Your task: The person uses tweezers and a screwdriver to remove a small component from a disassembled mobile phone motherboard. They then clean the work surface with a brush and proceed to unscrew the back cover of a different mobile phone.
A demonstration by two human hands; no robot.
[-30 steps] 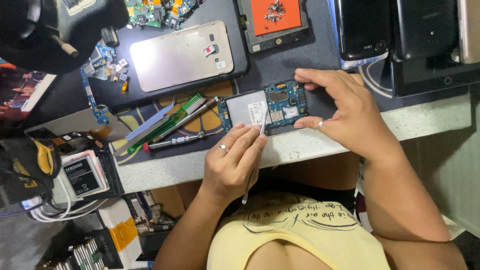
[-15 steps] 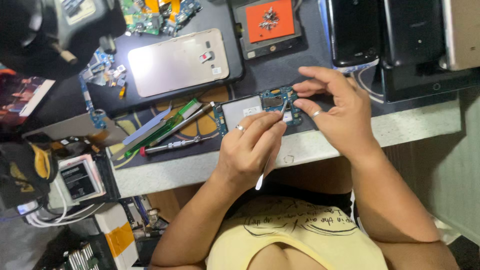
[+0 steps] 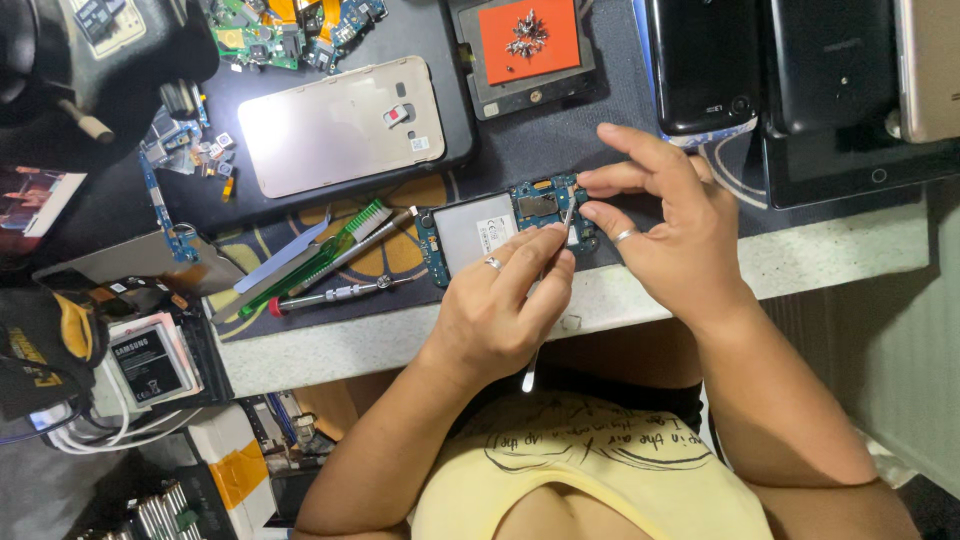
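Here, the opened phone (image 3: 505, 228) lies at frame centre, long axis running left–right, near the surface (image 3: 820, 262) edge. The left hand (image 3: 500, 305) pinches a thin tool (image 3: 545, 300) whose tip meets the circuit board (image 3: 548, 205) — the nearer hand. The right hand (image 3: 665, 225) steadies the phone's right end, fingertips closed on it. Other phones crowd the upper right; loose tools lie to the left.

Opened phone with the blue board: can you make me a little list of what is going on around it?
Thing: opened phone with blue circuit board and silver battery
Left hand: grips thin white tool, tip at the board
Right hand: fingertips pinch the phone's end
Nearby: gold phone back cover, green-handled brush, red-tipped screwdriver
Underneath: dark patterned mat
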